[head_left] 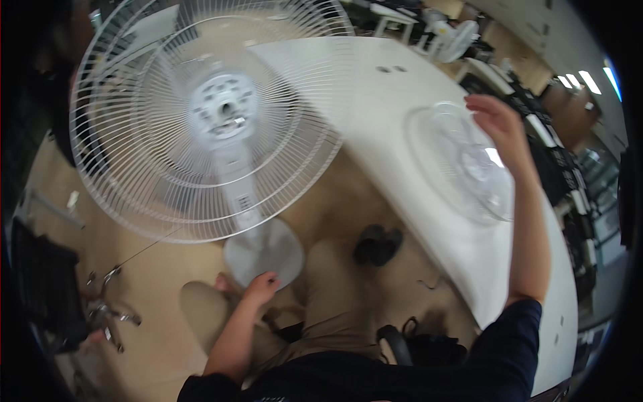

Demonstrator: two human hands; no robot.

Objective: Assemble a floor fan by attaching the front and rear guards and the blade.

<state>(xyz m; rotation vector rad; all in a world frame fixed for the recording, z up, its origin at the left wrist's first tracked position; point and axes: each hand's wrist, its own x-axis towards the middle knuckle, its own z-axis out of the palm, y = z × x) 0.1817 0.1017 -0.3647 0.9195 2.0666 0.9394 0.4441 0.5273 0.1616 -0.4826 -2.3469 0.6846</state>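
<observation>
A white pedestal fan stands in front of me on a round base (261, 251). Its wire rear guard (288, 181) surrounds a bare motor hub (224, 107), with no blade fitted on it. My left hand (261, 289) is low beside the base, its fingers curled in; a small dark spot shows at the fingertips, too blurred to name. On the white table to my right lies a clear plastic fan blade (472, 164). My right hand (499, 127) is held at the blade's far right edge, fingers stretched out; whether it touches the blade I cannot tell.
The white curved table (375, 134) runs along my right side. A black office chair (43, 288) stands at the left. Dark slippers (378, 244) lie on the floor under the table edge. Another white fan (455, 40) stands farther back among dark equipment.
</observation>
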